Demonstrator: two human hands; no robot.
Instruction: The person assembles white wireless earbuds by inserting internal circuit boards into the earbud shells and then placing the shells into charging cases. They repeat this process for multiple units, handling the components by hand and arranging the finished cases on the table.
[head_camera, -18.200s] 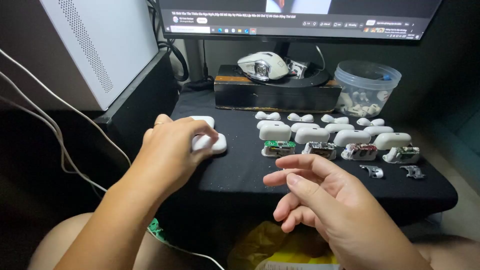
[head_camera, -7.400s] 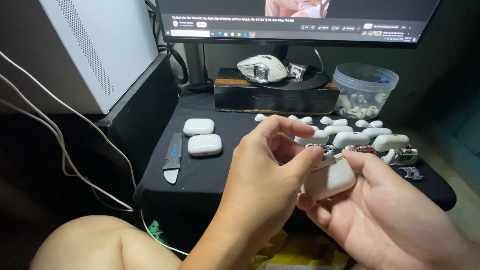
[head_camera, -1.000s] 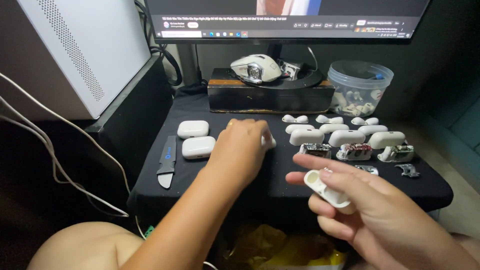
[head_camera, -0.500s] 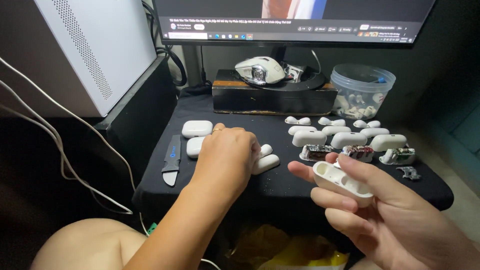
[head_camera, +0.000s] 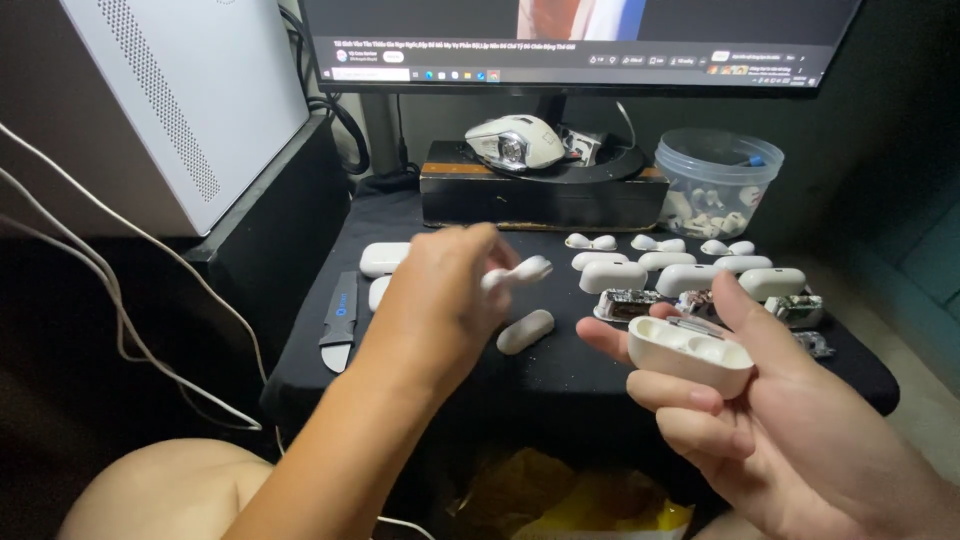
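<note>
L fingers (head_camera: 500, 272) pinch a small white part (head_camera: 520, 273), lifted clear of the black table (head_camera: 560, 365); R hand (head_camera: 790, 420) cradles white case shell (head_camera: 690, 352) cavity-up, fingers curled under, near-right. White lid piece (head_camera: 525, 331) lies between hands
</note>
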